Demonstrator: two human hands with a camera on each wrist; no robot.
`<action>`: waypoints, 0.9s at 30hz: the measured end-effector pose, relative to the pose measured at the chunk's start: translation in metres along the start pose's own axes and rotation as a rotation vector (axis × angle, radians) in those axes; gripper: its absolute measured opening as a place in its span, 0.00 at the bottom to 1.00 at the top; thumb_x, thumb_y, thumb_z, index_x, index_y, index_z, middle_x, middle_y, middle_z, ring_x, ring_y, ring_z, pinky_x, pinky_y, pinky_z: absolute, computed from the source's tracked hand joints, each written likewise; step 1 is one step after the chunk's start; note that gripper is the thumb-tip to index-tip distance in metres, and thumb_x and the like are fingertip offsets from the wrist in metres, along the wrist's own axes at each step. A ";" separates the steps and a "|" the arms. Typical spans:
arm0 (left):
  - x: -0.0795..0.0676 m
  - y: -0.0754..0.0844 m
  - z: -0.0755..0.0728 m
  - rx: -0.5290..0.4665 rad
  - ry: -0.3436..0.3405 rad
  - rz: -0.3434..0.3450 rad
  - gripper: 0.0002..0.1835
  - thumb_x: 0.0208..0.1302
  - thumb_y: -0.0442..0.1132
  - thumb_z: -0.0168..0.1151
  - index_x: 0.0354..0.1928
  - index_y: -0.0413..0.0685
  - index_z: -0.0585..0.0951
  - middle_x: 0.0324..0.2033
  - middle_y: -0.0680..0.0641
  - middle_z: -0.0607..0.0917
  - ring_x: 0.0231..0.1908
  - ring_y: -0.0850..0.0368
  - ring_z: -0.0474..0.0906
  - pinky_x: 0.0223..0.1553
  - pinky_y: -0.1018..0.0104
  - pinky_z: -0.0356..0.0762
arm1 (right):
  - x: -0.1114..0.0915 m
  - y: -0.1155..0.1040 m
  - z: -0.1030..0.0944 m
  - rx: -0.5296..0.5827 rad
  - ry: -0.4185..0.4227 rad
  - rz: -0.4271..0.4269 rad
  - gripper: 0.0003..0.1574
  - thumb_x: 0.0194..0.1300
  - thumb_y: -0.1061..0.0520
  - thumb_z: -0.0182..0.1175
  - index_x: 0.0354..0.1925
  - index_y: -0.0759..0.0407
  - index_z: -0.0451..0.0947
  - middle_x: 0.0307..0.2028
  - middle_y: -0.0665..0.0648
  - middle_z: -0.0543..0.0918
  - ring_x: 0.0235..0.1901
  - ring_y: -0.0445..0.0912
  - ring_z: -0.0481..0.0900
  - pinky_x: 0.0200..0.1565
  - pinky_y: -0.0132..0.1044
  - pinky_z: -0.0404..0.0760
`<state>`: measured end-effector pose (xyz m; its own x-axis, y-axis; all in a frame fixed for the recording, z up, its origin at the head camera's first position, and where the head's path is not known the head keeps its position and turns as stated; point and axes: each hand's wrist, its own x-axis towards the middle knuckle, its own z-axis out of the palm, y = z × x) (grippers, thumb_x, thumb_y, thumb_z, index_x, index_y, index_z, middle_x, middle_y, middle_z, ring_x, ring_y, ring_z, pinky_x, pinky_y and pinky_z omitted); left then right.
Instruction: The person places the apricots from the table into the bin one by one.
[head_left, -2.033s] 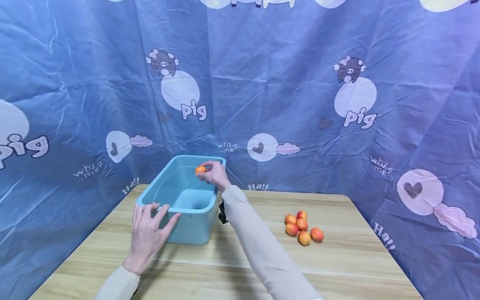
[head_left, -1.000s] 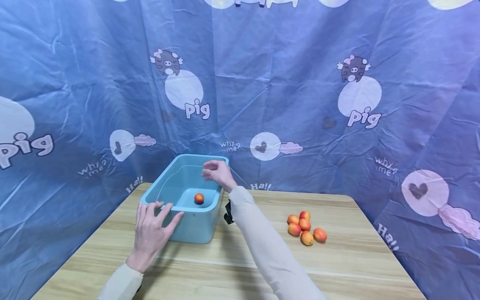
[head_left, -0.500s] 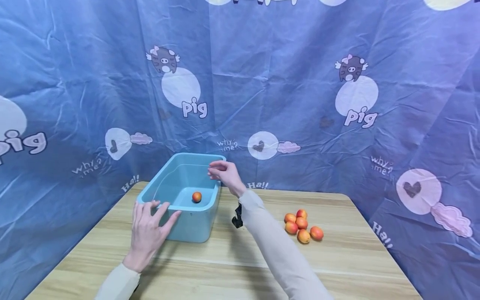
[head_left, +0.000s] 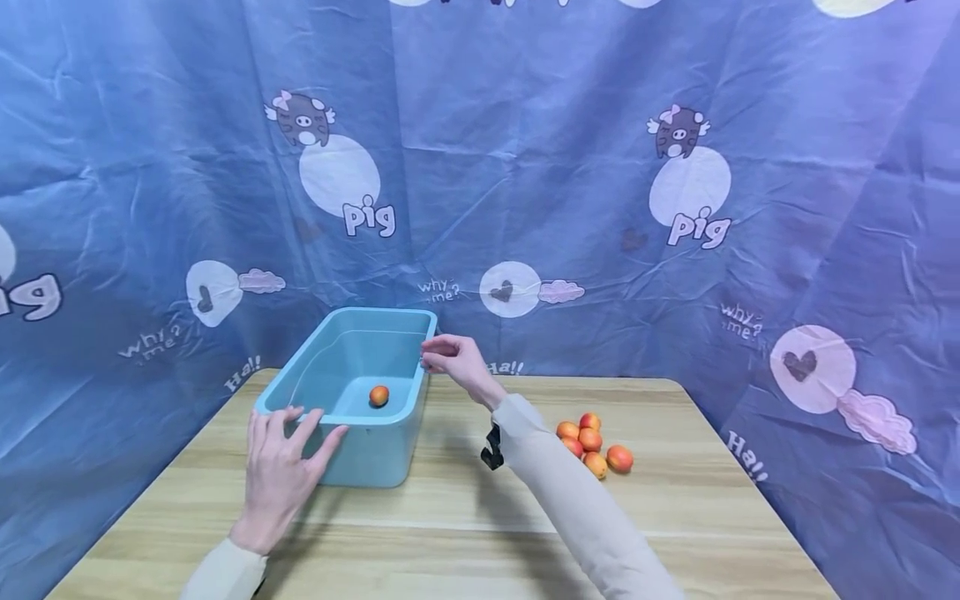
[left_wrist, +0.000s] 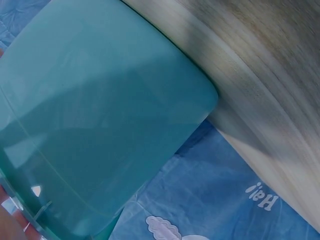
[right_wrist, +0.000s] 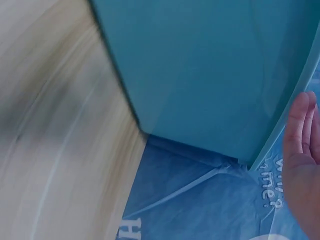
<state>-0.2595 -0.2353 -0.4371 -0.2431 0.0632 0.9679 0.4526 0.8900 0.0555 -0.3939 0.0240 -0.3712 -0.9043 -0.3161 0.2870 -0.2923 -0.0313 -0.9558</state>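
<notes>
A light blue plastic bin [head_left: 367,454] stands on the left of the table, and one orange-red apricot [head_left: 378,396] lies on its floor. My left hand [head_left: 277,479] holds the bin's near left rim, fingertips over the edge and thumb along the front. At the right rim, my right hand [head_left: 465,368] hangs with nothing in it, its fingers loosely bent together. The right wrist view shows those fingers [right_wrist: 297,125] beside the rim, outside the wall. Several more apricots [head_left: 619,458] sit bunched on the table at the right, partly covered by the right sleeve.
The wood-grain table [head_left: 420,550] carries the bin and fruit. Behind it and along both sides hangs a blue pig-print cloth [head_left: 465,183]. A black wrist mount [head_left: 492,448] juts out under the right cuff [head_left: 517,421].
The right hand let the apricot go into the bin, then moved right and slightly down to the rim. My left hand keeps its place on the bin. The view has shifted slightly.
</notes>
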 end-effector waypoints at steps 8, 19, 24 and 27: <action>-0.003 -0.003 -0.005 0.008 0.011 -0.005 0.34 0.63 0.68 0.55 0.38 0.40 0.85 0.36 0.31 0.80 0.41 0.32 0.73 0.57 0.25 0.60 | -0.015 0.018 -0.022 -0.008 -0.014 -0.025 0.20 0.65 0.68 0.61 0.53 0.76 0.75 0.48 0.74 0.82 0.40 0.51 0.87 0.50 0.53 0.83; -0.004 -0.003 -0.004 0.005 0.005 -0.005 0.33 0.62 0.67 0.58 0.39 0.40 0.85 0.37 0.31 0.80 0.41 0.31 0.72 0.56 0.26 0.61 | -0.037 0.034 -0.061 -0.017 0.046 0.020 0.18 0.65 0.68 0.60 0.53 0.76 0.75 0.49 0.74 0.82 0.45 0.59 0.84 0.53 0.55 0.81; -0.003 -0.002 -0.002 0.015 0.006 0.004 0.35 0.63 0.69 0.55 0.38 0.40 0.85 0.36 0.31 0.80 0.40 0.32 0.72 0.56 0.27 0.61 | -0.047 0.036 -0.078 -0.052 0.035 0.029 0.18 0.66 0.67 0.59 0.53 0.76 0.74 0.50 0.76 0.81 0.46 0.59 0.84 0.48 0.46 0.85; -0.001 -0.002 0.000 0.009 0.002 0.010 0.34 0.63 0.68 0.56 0.39 0.40 0.84 0.36 0.31 0.80 0.40 0.32 0.73 0.57 0.26 0.61 | -0.051 0.036 -0.088 -0.043 0.043 0.033 0.19 0.66 0.67 0.59 0.54 0.77 0.74 0.49 0.75 0.82 0.46 0.59 0.84 0.47 0.46 0.85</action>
<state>-0.2601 -0.2369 -0.4381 -0.2372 0.0716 0.9688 0.4472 0.8934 0.0435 -0.3858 0.1223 -0.4141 -0.9260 -0.2752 0.2583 -0.2740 0.0195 -0.9615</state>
